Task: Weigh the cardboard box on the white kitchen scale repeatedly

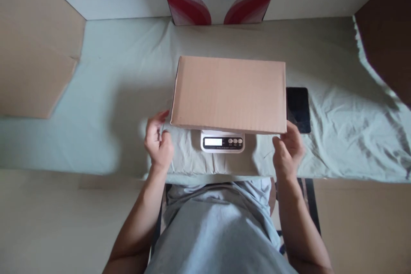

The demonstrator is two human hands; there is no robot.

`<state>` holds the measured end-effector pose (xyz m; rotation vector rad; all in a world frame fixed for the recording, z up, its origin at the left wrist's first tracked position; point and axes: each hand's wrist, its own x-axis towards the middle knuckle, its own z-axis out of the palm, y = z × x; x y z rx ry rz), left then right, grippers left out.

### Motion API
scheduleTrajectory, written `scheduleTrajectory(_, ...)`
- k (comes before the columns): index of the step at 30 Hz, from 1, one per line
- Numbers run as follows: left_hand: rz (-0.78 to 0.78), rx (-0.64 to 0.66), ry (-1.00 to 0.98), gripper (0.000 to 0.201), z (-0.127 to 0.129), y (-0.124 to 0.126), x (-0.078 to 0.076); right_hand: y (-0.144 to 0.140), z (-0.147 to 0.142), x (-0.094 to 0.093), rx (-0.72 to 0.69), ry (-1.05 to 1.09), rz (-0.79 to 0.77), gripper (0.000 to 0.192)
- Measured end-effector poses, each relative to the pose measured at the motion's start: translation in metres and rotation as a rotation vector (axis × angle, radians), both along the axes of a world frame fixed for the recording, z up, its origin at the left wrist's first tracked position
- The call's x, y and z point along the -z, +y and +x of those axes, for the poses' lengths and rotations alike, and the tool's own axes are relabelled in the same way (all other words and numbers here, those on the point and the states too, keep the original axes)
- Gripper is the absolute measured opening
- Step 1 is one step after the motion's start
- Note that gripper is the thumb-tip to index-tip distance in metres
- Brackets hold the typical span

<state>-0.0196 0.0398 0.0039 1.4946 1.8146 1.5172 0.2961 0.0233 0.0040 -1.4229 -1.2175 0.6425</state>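
A closed brown cardboard box (229, 94) sits over a white digital kitchen scale (222, 150), hiding most of it. The scale's lit display and several buttons show below the box's near edge; no digits are legible. By the box's near left corner is my left hand (159, 143), its fingers curled loosely and thumb apart, with a small gap to the cardboard. My right hand (289, 150) is at the near right corner, thumb and fingers apart. Whether its fingertips touch the box I cannot tell.
A black phone-like device (298, 109) lies right of the box on the pale green cloth (128, 72). Behind stands a red and white printed carton panel (221, 4). Large cardboard pieces (38, 51) flank the left, and a dark brown panel (385, 38) the right.
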Motion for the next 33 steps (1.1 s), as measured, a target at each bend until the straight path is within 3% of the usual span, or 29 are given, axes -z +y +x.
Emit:
scheduleTrajectory(3, -0.044, 0.085, -0.108, 0.043, 0.010, -0.011, -0.021, -0.004, -0.012, -0.020, 0.034, 0.124, 0.030, 0.044)
scheduleTrajectory(7, -0.134, 0.215, -0.143, 0.055, 0.025, -0.008, -0.038, 0.005, -0.029, -0.039, -0.128, 0.167, 0.000, 0.059)
scheduleTrajectory(15, 0.113, 0.375, -0.215, 0.059, 0.047, 0.047, -0.077, 0.062, -0.029, -0.069, -0.210, 0.113, 0.216, 0.066)
scheduleTrajectory(18, 0.050, 0.354, -0.148, 0.070, 0.046, 0.073, -0.071, 0.092, -0.026, -0.060, -0.245, 0.058, 0.224, 0.069)
scheduleTrajectory(23, -0.032, 0.313, -0.149, 0.073, 0.043, 0.104, -0.042, 0.127, -0.025, -0.029, -0.284, 0.000, 0.194, 0.075)
scheduleTrajectory(33, -0.116, 0.228, -0.114, 0.070, 0.039, 0.118, -0.008, 0.143, -0.020, 0.004, -0.300, 0.022, 0.092, 0.062)
